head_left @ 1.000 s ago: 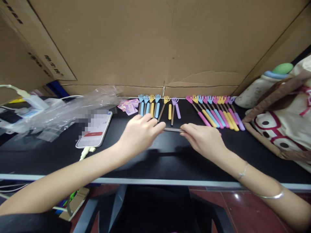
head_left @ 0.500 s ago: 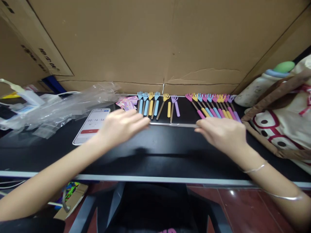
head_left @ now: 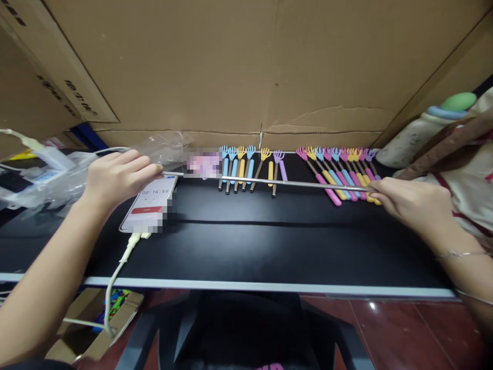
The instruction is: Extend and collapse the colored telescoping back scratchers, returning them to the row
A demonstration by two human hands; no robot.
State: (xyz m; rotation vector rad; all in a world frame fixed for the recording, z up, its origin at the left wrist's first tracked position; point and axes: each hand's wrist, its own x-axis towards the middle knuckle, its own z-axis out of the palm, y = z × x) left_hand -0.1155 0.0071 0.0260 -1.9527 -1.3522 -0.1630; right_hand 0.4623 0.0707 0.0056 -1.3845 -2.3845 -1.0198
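Note:
A thin silver telescopic rod (head_left: pixel 300 184) stretches level above the black table, held between my two hands; its ends are hidden inside them. My left hand (head_left: pixel 117 180) is wrapped round one end, over the plastic bag and beside the phone. The other end sits in the closed fingers of my right hand (head_left: pixel 414 205), at the right-hand row of back scratchers (head_left: pixel 339 177), which have pink, yellow, blue and purple claws and grips. Behind the rod lie several back scratchers with bare metal shafts (head_left: pixel 259 169). Loose coloured grip sleeves (head_left: pixel 270 173) lie among them.
A phone (head_left: pixel 148 203) running a timer lies left, with a cable (head_left: pixel 119 264) over the table edge. Clear plastic bags (head_left: pixel 164 146) lie behind it. At right stand a bottle (head_left: pixel 416 133) and a cloth bag (head_left: pixel 473 180). A cardboard wall (head_left: pixel 239 67) closes the back.
My hands have moved far apart, left hand leftward and right hand rightward. The rod between them shows much longer now and still spans from one hand to the other.

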